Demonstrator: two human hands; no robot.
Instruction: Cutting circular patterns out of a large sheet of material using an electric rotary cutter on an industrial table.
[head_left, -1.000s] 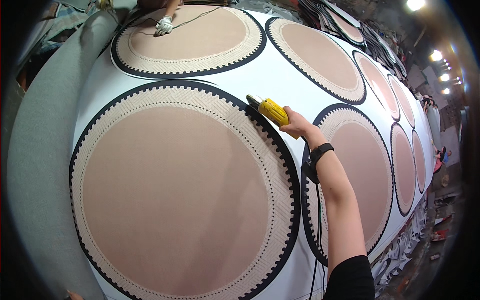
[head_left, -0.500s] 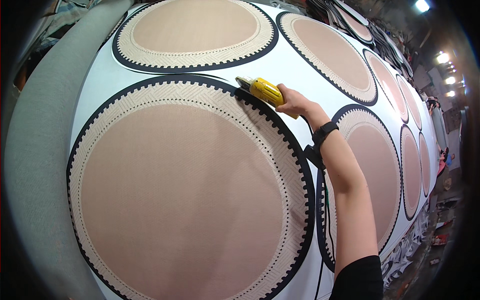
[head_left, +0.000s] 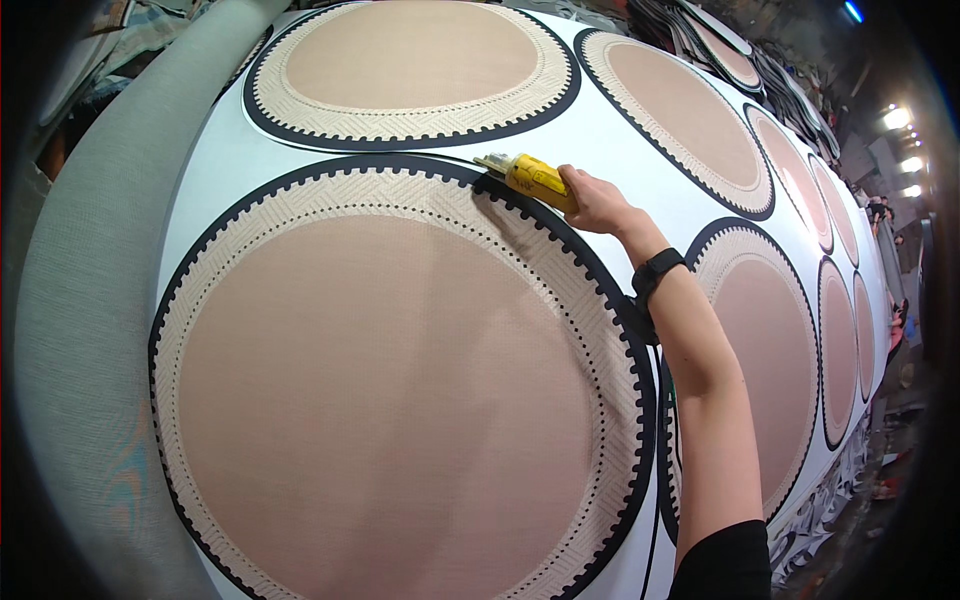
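My right hand (head_left: pixel 597 204) is wrapped round the yellow body of a handheld electric cutter (head_left: pixel 541 181). The cutter's metal head points left, over the white sheet at the upper right rim of a big round mat (head_left: pixel 385 400). This mat has a pinkish-beige middle, a cream patterned band with a dotted ring, and a black toothed border. A black band (head_left: pixel 658 268) circles my right wrist. Below the wrist, a black cord (head_left: pixel 650 540) runs down along the mat's right side, partly hidden by my forearm. My left hand is out of view.
A thick grey roll of material (head_left: pixel 95 300) lies along the left side. Several more round mats are printed across the white sheet (head_left: pixel 640 150), beyond and to the right. Stacked cut mats (head_left: pixel 690 45) sit at the far right, and white scraps (head_left: pixel 815 520) hang along the right edge.
The whole scene has shifted slightly rightward in view. Against the big mat's rim, the cutter in my right hand has moved only a little to the left. My grip is the same.
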